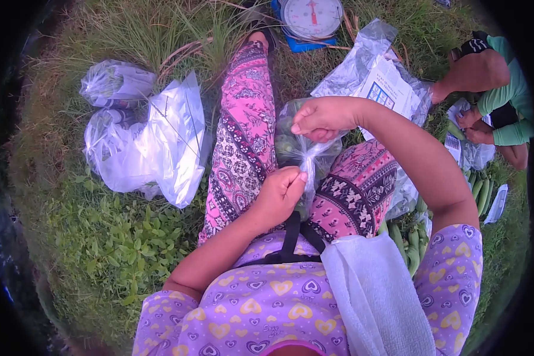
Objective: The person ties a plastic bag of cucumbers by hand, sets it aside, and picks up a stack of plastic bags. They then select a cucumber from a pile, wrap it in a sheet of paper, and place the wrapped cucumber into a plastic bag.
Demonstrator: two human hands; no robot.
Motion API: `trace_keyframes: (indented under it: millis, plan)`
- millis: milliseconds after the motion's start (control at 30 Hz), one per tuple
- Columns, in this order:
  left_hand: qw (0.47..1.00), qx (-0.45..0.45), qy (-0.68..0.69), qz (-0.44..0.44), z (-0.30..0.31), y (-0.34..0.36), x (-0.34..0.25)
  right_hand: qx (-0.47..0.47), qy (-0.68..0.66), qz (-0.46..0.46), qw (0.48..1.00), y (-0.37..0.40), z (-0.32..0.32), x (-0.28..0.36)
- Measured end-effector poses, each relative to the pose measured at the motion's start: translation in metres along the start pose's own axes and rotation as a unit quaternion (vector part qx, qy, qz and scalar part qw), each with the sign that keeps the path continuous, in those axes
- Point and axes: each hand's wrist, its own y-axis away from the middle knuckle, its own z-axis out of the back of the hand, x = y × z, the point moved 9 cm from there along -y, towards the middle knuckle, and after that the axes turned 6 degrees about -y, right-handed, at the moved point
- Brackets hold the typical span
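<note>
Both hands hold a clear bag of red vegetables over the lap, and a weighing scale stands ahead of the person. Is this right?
Not quite: the head view shows that the vegetables are green, not red. The rest is right: the left hand and the right hand both hold the clear bag over the lap, and the weighing scale stands ahead of the person.

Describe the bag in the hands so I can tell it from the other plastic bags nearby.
Find the pink patterned trouser legs stretched over the grass. Between them sits a clear bag packed with green vegetables, its neck pinched by the left hand and right hand. Unlike the slack bags lying to the left, it is full and gathered to a twisted neck.
</note>
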Motion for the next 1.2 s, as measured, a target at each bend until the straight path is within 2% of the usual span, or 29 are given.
trace_keyframes:
  millis: [67, 100, 200, 300, 633, 1100, 1200]
  plan:
    - [1.0, 0.005, 0.006, 0.001, 0.001, 0.006, 0.0, 0.004, -0.007, -0.014, 1.0, -0.003, 0.007, -0.002]
    - [0.998, 0.026, 0.033, 0.051, 0.001, 0.012, 0.011, 0.01, -0.016, -0.019, 1.0, -0.005, 0.008, -0.004]
    - [0.987, 0.051, 0.096, 0.117, 0.001, 0.028, 0.026, 0.027, -0.058, -0.03, 0.998, -0.008, 0.012, -0.01]
    - [0.991, 0.07, 0.055, 0.099, 0.007, 0.036, 0.02, 0.039, -0.086, -0.023, 0.995, -0.01, 0.015, -0.013]
    - [0.988, 0.065, 0.076, 0.121, 0.021, 0.049, 0.01, 0.057, -0.159, -0.027, 0.985, -0.011, 0.022, -0.018]
    - [0.985, 0.071, 0.086, 0.133, 0.027, 0.056, 0.019, 0.058, -0.165, -0.009, 0.985, -0.006, 0.032, -0.023]
    - [0.971, 0.099, 0.116, 0.185, 0.028, 0.057, 0.029, 0.029, -0.125, 0.022, 0.991, 0.004, 0.028, -0.011]
